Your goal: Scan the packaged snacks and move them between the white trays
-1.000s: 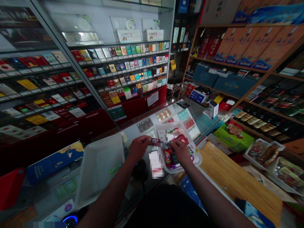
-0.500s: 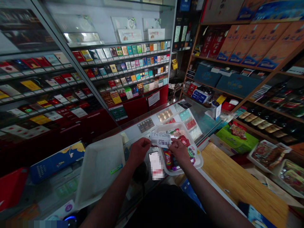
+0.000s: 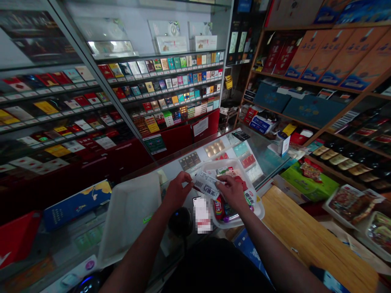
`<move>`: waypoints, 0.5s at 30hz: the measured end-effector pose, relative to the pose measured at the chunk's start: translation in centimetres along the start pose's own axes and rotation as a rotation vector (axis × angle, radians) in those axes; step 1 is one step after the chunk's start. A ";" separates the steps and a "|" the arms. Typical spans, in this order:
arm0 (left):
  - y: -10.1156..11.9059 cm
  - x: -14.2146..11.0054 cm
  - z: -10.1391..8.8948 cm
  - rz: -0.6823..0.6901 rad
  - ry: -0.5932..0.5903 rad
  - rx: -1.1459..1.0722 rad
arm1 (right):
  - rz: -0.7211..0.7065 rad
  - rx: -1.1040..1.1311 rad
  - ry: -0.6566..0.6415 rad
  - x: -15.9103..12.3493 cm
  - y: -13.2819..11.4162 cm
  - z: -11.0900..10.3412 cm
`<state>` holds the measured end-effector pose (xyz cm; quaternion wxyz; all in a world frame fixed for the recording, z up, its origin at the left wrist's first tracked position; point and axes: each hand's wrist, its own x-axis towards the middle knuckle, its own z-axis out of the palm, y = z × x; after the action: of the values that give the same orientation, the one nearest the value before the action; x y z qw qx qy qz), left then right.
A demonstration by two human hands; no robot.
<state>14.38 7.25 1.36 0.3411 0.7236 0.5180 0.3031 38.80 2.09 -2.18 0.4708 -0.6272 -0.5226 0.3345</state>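
A white snack packet with a barcode and dark lettering is stretched between my two hands. My left hand pinches its left end, fingers closed. At the packet's right end, my right hand grips with thumb and fingers. Beneath the right hand sits a white plastic tray of colourful packaged snacks, partly covered by that hand and forearm. A phone with a lit, partly blurred screen lies on the glass counter below the packet. Close to my left forearm stands a round black device.
A white tray with a small green packet lies left. Beyond it is a blue box. A calculator rests at the counter's far end. A wooden tabletop extends right; cigarette shelves line the back.
The packet has tilted, its right end now lower than its left. My left hand has risen slightly. The whole view has shifted a little, with the scene moving right.
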 end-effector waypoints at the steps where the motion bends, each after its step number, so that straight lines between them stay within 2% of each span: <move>1: 0.2 0.0 -0.2 0.013 -0.002 0.031 | -0.086 -0.082 0.031 0.3 -0.5 -0.2; 4: 0.8 0.2 -0.5 0.083 -0.016 0.126 | -0.326 -0.247 0.068 1.2 -2.3 -0.4; 7: 1.3 0.4 -0.4 0.205 -0.019 0.236 | -0.475 -0.360 0.064 1.9 -3.9 0.1; 11: 1.9 0.9 -0.2 0.344 -0.028 0.358 | -0.610 -0.496 -0.043 2.3 -5.6 1.2; 15: 2.1 1.3 -0.1 0.402 -0.047 0.423 | -0.648 -0.570 -0.139 2.5 -6.3 2.0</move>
<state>15.76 7.99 3.19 0.1275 0.8737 0.4077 0.2328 35.39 5.05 3.22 0.3232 -0.5118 -0.7942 0.0532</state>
